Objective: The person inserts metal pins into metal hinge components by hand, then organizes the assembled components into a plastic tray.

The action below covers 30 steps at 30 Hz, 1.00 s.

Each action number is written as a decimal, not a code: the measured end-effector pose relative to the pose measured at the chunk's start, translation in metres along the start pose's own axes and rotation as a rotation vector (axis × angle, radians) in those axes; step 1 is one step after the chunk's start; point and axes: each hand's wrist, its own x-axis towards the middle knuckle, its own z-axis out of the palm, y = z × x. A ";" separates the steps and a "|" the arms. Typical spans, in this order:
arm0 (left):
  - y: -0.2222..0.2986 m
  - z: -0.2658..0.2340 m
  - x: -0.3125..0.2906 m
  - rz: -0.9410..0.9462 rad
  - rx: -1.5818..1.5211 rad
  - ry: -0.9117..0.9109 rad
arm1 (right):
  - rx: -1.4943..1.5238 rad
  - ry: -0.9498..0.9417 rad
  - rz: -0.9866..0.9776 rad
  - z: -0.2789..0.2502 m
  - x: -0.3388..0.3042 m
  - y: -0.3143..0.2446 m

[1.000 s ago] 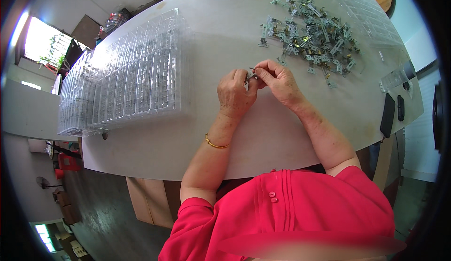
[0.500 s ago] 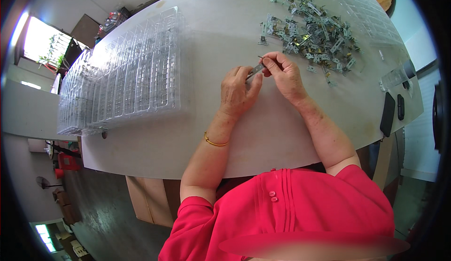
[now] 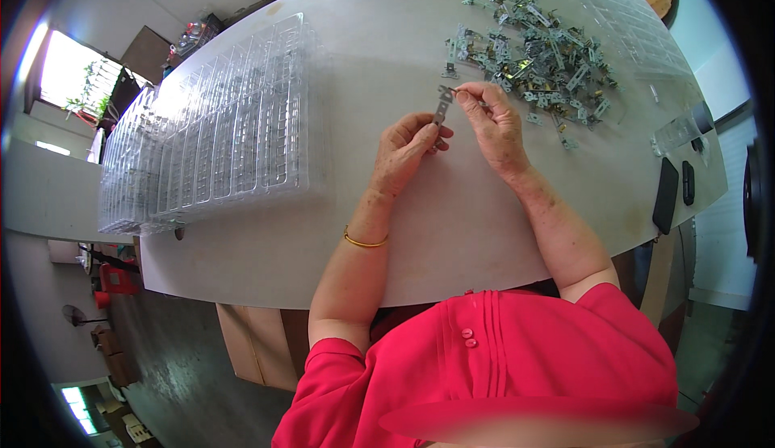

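My left hand point(image 3: 404, 149) grips a flat metal bracket point(image 3: 441, 112) between thumb and fingers. The bracket stands up out of the grip, its notched far end pointing away from me. Close beside that end, my right hand point(image 3: 494, 125) is closed in a pinch. A thin dark tip pokes out from its fingertips toward the bracket; what it belongs to is hidden. Beyond my right hand lies a loose heap of small metal brackets point(image 3: 549, 60), grey with some brassy parts, tangled together on the pale table point(image 3: 452, 230).
Stacked clear plastic trays point(image 3: 303, 125) with rows of compartments fill the table's left side. Another clear tray point(image 3: 638, 28) lies at the far right. A clear bottle point(image 3: 678, 133), a black phone-like slab point(image 3: 666, 196) and a small black object point(image 3: 689, 183) rest near the right edge.
The bracket has turned more upright and more of its notched end shows. My left fingers have curled further round its lower part. My right hand has shifted slightly away from me.
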 end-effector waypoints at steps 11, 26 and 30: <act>-0.008 -0.006 0.008 0.136 -0.228 0.150 | -0.204 -0.176 -0.136 0.005 -0.007 -0.025; -0.012 -0.003 0.007 0.149 -0.036 0.220 | -0.412 -0.246 -0.283 0.003 -0.010 -0.024; -0.015 -0.004 0.009 0.180 0.028 0.243 | -0.401 -0.332 -0.250 0.004 -0.008 -0.016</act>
